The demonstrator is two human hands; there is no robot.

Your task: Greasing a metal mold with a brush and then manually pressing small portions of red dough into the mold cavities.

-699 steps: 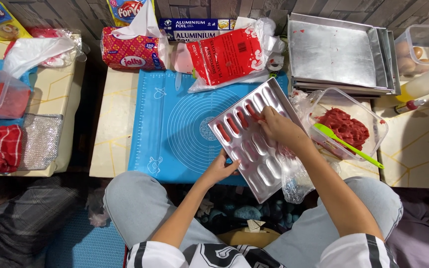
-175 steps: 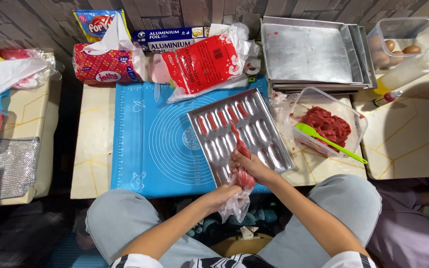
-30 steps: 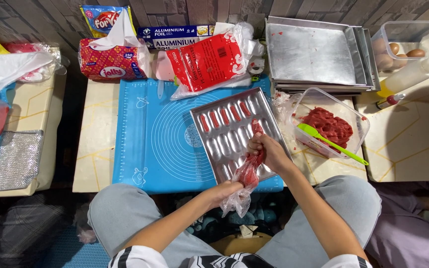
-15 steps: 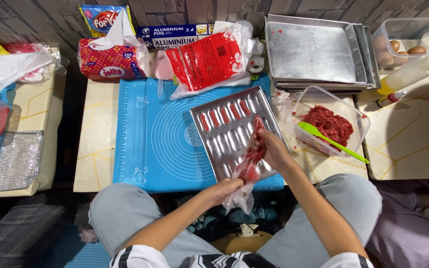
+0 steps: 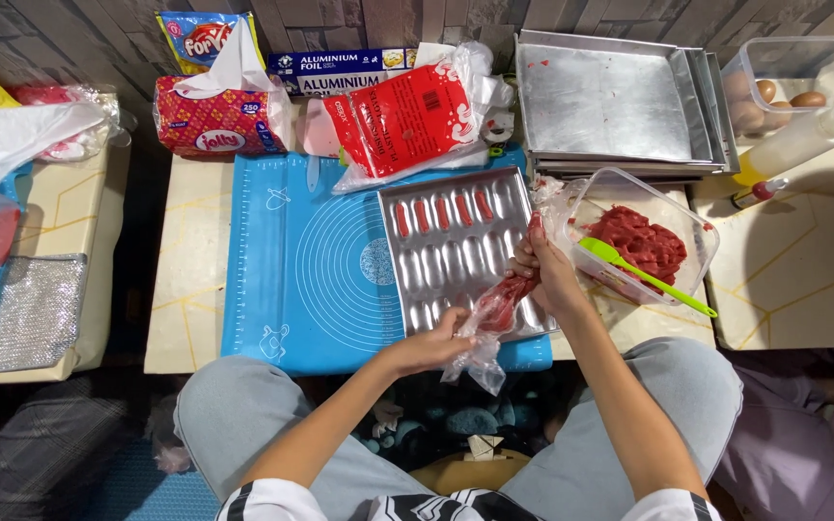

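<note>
So here's what I've got: a clear plastic piping bag (image 5: 496, 314) loaded with red batter, held over the near right corner of the metal finger-mould tray (image 5: 465, 253). My right hand (image 5: 544, 273) is clamped around the upper part of the bag with the tip end pointing into the tray's right-hand columns. My left hand (image 5: 429, 345) is closed on the loose twisted tail at the tray's near edge, pinching it so nothing backs out.

The bag looks soft and floppy, thin film, light overall, probably greasy where batter has smeared. I reckon squeezing hard in the middle would just push filling both ways, so the grip belongs behind the bulge, with the tail kept twisted tight. I can't tell how much batter is left inside.

The tray itself looks stiff and thin, sitting on the blue silicone mat (image 5: 311, 260), so it shouldn't skate much. A few cavities along the tray's far edge already hold red strips; the rest look bare.

Just right of the tray sits a clear tub of red batter (image 5: 641, 243) with a green spatula (image 5: 641, 275) resting in it. Beyond the tray, stacked baking pans (image 5: 610, 101).
</note>
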